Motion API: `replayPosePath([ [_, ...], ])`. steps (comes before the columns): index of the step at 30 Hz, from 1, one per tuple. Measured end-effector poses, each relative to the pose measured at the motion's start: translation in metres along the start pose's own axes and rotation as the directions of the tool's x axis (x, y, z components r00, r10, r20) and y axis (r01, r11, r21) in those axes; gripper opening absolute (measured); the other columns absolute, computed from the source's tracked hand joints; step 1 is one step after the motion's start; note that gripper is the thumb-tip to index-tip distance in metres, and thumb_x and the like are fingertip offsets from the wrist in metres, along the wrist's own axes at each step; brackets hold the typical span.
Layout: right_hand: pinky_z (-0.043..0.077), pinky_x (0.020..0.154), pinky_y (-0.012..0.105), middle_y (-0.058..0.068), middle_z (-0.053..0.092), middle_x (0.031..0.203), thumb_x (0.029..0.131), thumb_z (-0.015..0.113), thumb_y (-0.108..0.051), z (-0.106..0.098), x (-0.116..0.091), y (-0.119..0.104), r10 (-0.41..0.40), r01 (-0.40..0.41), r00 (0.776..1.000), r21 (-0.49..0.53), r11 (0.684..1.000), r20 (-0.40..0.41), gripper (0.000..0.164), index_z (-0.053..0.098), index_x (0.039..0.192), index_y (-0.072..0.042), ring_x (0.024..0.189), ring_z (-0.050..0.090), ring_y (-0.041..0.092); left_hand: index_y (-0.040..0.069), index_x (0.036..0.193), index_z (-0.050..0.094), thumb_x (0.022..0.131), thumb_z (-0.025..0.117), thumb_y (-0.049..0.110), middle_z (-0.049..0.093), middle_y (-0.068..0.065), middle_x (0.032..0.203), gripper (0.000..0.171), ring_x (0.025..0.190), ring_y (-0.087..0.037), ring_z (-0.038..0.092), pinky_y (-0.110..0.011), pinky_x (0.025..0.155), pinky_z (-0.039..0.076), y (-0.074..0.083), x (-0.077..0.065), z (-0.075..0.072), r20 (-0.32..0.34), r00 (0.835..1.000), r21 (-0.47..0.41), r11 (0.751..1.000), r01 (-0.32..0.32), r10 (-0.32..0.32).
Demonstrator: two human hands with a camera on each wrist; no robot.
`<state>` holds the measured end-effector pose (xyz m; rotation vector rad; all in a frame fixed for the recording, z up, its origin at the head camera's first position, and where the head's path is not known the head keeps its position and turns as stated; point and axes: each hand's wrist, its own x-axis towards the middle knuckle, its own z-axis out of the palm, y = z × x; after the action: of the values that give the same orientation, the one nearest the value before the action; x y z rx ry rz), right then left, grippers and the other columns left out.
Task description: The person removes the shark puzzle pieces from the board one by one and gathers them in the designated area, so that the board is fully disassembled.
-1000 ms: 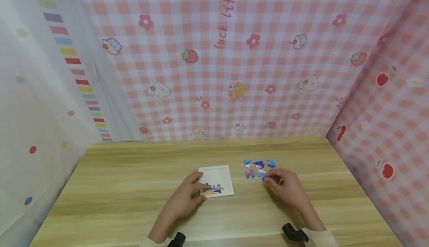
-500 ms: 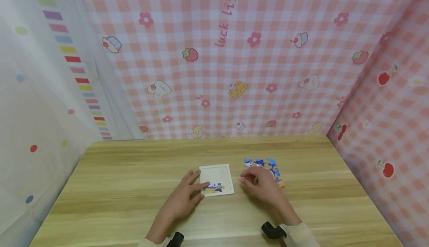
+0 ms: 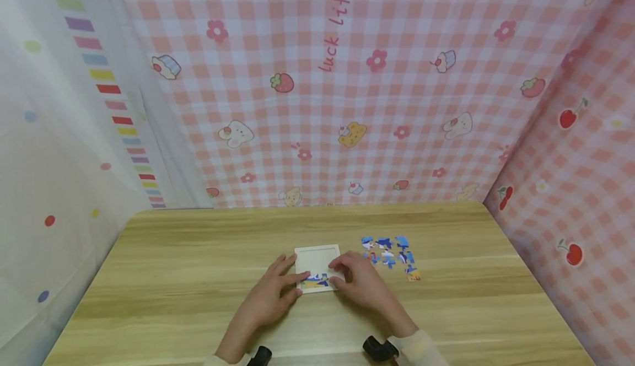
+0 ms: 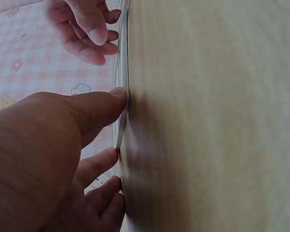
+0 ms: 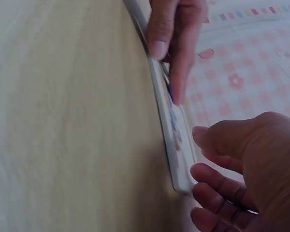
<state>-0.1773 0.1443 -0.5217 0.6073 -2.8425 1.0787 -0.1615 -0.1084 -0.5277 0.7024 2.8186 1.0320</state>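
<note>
A white square puzzle tray (image 3: 317, 256) lies on the table, with several joined blue and yellow jigsaw pieces (image 3: 316, 282) along its near side. My left hand (image 3: 273, 291) rests on the tray's left side, fingers spread. Its index fingertip touches the joined pieces, and the thumb lies at the near left corner. My right hand (image 3: 359, 280) is at the tray's right edge, fingers loosely bent. In the right wrist view its thumb (image 5: 222, 137) stands apart from the other fingers, with no piece seen between them.
Several loose blue jigsaw pieces (image 3: 387, 250) lie in rows right of the tray, with a blue and orange piece (image 3: 413, 274) nearest. The wooden table (image 3: 198, 256) meets a pink checked cloth (image 3: 297, 112) at its back edge.
My right hand has moved left from the loose pieces to the tray's right edge, uncovering the pieces on the right. The left hand has stayed on the tray.
</note>
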Motion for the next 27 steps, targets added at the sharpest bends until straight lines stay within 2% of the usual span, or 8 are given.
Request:
replayPosePath([
  [5,0.048,0.081,0.030,-0.003,0.066,0.097,0.086,0.080,-0.017,0.008,0.000,-0.007,0.011,-0.011,1.000,-0.024,1.000,0.022,0.019,0.074,0.103,-0.014,0.093,0.053,0.013,0.016,0.134,0.070,0.096,0.070,0.016,0.041,-0.015,0.163,0.038,0.155,-0.045,0.026,-0.066,0.121,0.031,0.000,0.000,0.000,-0.010,1.000,0.000,1.000,-0.006,0.006],
  [13,0.041,0.074,0.023,-0.005,0.062,0.087,0.087,0.080,-0.017,0.012,-0.001,-0.007,0.049,-0.048,0.999,-0.017,0.999,0.011,0.016,0.073,0.102,-0.017,0.085,0.049,0.011,0.016,0.133,0.070,0.096,0.071,0.016,0.041,-0.016,0.162,0.037,0.154,-0.046,0.026,-0.066,0.121,0.030,0.002,0.000,-0.001,-0.014,1.000,-0.004,1.000,0.005,-0.005],
  [20,0.041,0.073,0.023,-0.006,0.062,0.087,0.087,0.080,-0.018,0.011,-0.003,-0.008,0.058,-0.058,0.998,-0.001,0.998,0.006,0.017,0.073,0.102,-0.018,0.084,0.048,0.010,0.017,0.133,0.070,0.096,0.071,0.017,0.040,-0.016,0.163,0.037,0.155,-0.045,0.025,-0.065,0.121,0.029,0.004,0.001,-0.001,-0.005,1.000,-0.002,1.000,0.022,-0.022],
  [27,0.041,0.073,0.022,-0.008,0.061,0.087,0.085,0.082,-0.017,0.014,-0.002,-0.008,0.072,-0.072,0.997,0.002,0.997,-0.022,0.017,0.074,0.100,-0.020,0.082,0.048,0.009,0.017,0.132,0.071,0.095,0.072,0.016,0.042,-0.016,0.162,0.037,0.154,-0.045,0.028,-0.066,0.120,0.032,0.001,0.000,0.000,-0.018,1.000,0.006,1.000,0.010,-0.010],
])
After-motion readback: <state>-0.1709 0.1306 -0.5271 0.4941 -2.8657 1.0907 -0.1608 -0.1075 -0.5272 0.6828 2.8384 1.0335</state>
